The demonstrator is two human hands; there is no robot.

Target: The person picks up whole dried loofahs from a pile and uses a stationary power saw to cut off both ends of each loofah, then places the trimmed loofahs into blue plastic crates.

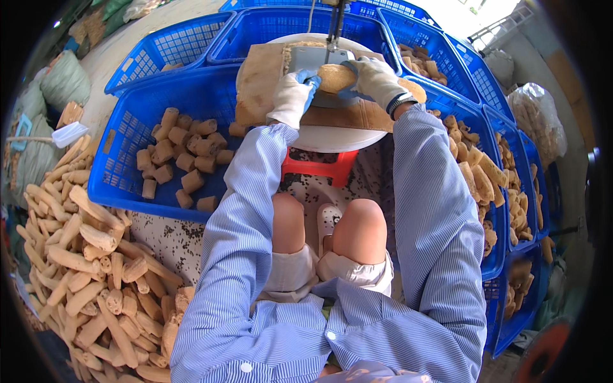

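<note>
A short tan dried loofah piece (336, 78) lies at the metal plate of a small upright cutting machine (334, 35), close under its thin vertical part. My left hand (295, 96), in a white glove with blue fingers, grips the piece's left end. At its right end, my right hand (371, 80), gloved the same way, has its fingers closed around it. Another loofah piece (414, 89) shows just beyond my right wrist. Cardboard (255, 80) surrounds the metal plate (313, 60) on a round white stand (325, 137).
A blue basket (159, 204) at the left holds several cut loofah pieces (185, 150). Whole loofahs (89, 274) are heaped at the lower left. More blue baskets (495, 255) with loofah line the right side. A red stool (319, 167) stands under the machine.
</note>
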